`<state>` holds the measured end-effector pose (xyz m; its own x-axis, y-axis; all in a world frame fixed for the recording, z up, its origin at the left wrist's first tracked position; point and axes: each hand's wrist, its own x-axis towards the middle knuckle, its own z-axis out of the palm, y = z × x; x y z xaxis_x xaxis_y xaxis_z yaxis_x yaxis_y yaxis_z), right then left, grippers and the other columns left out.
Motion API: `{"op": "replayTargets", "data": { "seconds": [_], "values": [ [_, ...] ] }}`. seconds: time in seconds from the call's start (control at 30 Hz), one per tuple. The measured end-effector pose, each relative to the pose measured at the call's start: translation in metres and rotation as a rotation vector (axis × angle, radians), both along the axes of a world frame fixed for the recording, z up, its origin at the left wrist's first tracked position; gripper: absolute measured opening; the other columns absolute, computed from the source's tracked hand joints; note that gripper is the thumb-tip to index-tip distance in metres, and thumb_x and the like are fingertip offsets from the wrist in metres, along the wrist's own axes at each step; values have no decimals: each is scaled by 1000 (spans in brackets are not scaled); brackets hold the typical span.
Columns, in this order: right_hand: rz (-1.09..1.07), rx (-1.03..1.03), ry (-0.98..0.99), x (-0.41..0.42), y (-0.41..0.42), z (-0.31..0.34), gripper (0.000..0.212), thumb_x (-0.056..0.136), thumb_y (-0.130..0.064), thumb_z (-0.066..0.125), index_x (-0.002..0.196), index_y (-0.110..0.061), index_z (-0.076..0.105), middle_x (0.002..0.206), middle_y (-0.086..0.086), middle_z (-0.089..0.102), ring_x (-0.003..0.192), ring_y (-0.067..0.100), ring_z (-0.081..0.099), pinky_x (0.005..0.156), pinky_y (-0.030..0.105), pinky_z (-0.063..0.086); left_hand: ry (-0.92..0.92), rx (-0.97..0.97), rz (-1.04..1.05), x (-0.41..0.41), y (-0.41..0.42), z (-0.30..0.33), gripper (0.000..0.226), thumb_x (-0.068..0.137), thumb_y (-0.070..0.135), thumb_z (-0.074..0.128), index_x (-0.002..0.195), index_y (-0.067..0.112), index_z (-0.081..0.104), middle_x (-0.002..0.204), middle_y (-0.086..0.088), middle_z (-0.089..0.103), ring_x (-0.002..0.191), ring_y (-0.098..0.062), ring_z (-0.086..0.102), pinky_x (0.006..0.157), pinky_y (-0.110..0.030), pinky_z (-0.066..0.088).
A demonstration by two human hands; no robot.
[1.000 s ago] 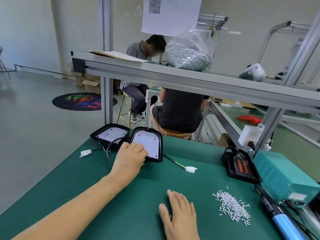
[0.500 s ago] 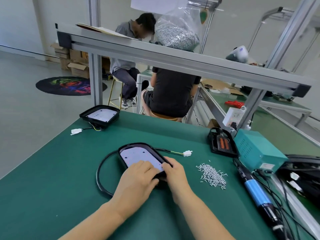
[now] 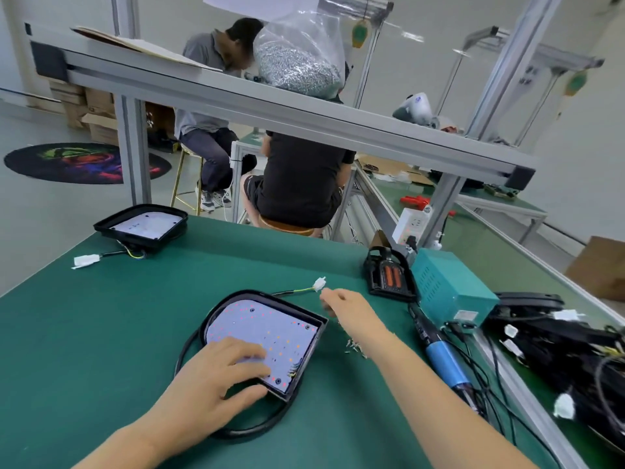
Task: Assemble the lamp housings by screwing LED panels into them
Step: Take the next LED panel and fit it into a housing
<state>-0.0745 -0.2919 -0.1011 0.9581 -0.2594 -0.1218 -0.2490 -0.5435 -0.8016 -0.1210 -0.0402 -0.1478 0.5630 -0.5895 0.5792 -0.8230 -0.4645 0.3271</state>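
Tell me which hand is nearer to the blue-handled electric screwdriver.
The right hand. It hovers over the screws, left of the screwdriver with bare mat between them. The left hand rests on the LED panel, farther left.

A teal power unit [image 3: 451, 286] sits at the right edge of the green surface [image 3: 84, 333], beside tangled black cables [image 3: 554, 353]. Beyond, two seated workers [image 3: 301, 177] face away; a round printed mat [image 3: 77, 162] lies on the floor.
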Motion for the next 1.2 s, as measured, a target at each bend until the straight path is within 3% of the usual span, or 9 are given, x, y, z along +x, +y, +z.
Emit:
{"op": "replayTargets", "data": {
  "seconds": [0.13, 0.23, 0.33, 0.43, 0.57, 0.73, 0.9, 1.07, 1.2],
  "values": [
    [-159, -437, 19, 24, -52, 8, 48, 96, -40, 53, 135, -11, 51, 135, 11, 53, 122, 28, 50, 97, 36, 41, 44, -147, 77, 3, -1, -1, 45, 93, 59, 38, 89, 30, 73, 106, 21, 63, 100, 3, 52, 90, -16, 35],
    [-257, -580, 80, 39, -79, 8, 62, 93, -44, 59, 140, -8, 40, 142, 18, 42, 129, 36, 41, 100, 43, 40, 103, -331, 323, 15, -3, -3, 38, 88, 51, 48, 96, 23, 72, 109, 15, 62, 106, -4, 50, 94, -25, 34],
    [-294, -604, 157, 52, -95, 3, 74, 90, -49, 62, 144, -7, 32, 146, 21, 36, 133, 39, 36, 103, 46, 38, 320, -324, 625, 31, -2, -7, 31, 94, 33, 56, 119, 16, 62, 124, 2, 59, 119, -20, 47, 101, -41, 35],
    [-303, -592, 220, 63, -103, -1, 81, 90, -53, 61, 147, -8, 26, 150, 23, 31, 137, 40, 31, 108, 48, 33, 511, -247, 718, 37, -1, -12, 44, 91, 26, 59, 133, 15, 51, 132, -3, 55, 126, -23, 44, 107, -41, 30],
    [-341, -610, 251, 75, -110, -5, 89, 88, -59, 60, 149, -7, 21, 151, 26, 27, 137, 41, 31, 108, 47, 32, 459, -166, 709, 36, -5, -10, 39, 84, 28, 58, 123, 22, 56, 110, 2, 61, 115, -22, 49, 98, -33, 28],
    [-400, -658, 256, 80, -115, -12, 85, 85, -58, 62, 144, -7, 30, 142, 26, 41, 129, 42, 43, 103, 44, 36, 479, -160, 715, 37, -4, -11, 47, 87, 28, 56, 133, 26, 48, 122, 3, 57, 124, -17, 40, 105, -30, 19],
    [-507, -605, 17, 71, -104, -10, 83, 80, -50, 69, 142, -7, 35, 136, 30, 46, 126, 45, 44, 104, 49, 32, 478, -167, 708, 37, -4, -12, 47, 85, 35, 52, 131, 27, 49, 121, 3, 57, 125, -18, 40, 106, -31, 18],
    [-270, -516, -297, 37, -52, 26, 83, 70, -64, 66, 135, -17, 44, 126, 11, 56, 118, 33, 50, 102, 47, 29, 496, -161, 719, 39, -4, -13, 48, 87, 29, 56, 133, 25, 48, 119, -1, 57, 125, -20, 39, 106, -31, 18],
    [77, -536, -355, -22, 4, 36, 96, 57, -75, 60, 137, -24, 45, 131, -4, 52, 122, 17, 45, 89, 25, 13, 468, -180, 686, 37, -4, -12, 34, 91, 24, 53, 125, 22, 54, 96, 6, 54, 114, -22, 44, 99, -29, 22]
  ]
}}
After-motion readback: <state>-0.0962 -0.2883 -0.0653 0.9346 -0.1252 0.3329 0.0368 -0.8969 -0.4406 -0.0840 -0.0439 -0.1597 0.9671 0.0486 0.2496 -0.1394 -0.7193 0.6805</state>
